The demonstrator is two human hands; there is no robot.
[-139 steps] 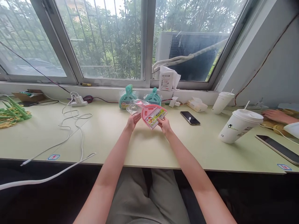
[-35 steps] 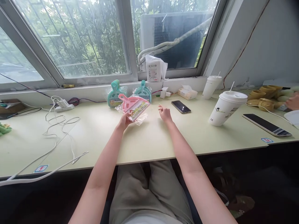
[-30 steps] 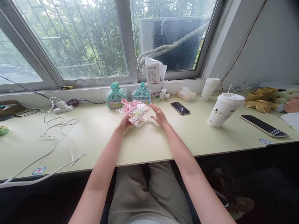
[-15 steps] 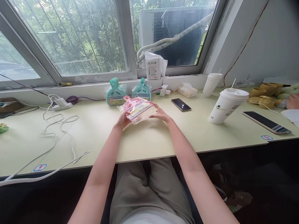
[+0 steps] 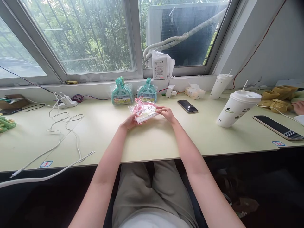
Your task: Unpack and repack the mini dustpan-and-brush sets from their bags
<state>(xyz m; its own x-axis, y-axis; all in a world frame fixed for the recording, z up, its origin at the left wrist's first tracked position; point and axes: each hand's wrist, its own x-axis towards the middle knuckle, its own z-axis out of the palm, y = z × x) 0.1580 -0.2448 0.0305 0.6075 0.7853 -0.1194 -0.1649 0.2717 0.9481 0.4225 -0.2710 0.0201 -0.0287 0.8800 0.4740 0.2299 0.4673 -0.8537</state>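
Between my hands is a pink mini dustpan and brush set [image 5: 144,111] in a clear plastic wrapper, its handle pointing away from me. My left hand [image 5: 130,122] is closed on its near left edge. At the right edge, my right hand [image 5: 166,113] pinches the wrapper between thumb and fingers. Behind it, against the wall below the window, stand several wrapped teal dustpan and brush sets [image 5: 122,93] in a row, with another teal set [image 5: 147,91] to their right.
White cables [image 5: 64,123] and a power strip [image 5: 68,104] lie at left. Rightward are a phone [image 5: 187,106], a tissue pack [image 5: 194,91], two lidded cups [image 5: 238,109] [image 5: 220,87] and a second phone [image 5: 277,126]. Another person's hand [image 5: 298,107] is near yellow cup-like pieces [image 5: 279,95].
My right hand has closed on the right edge of the wrapped pink set, where its fingers were spread before. The set is tilted flatter. The whole view has shifted slightly.
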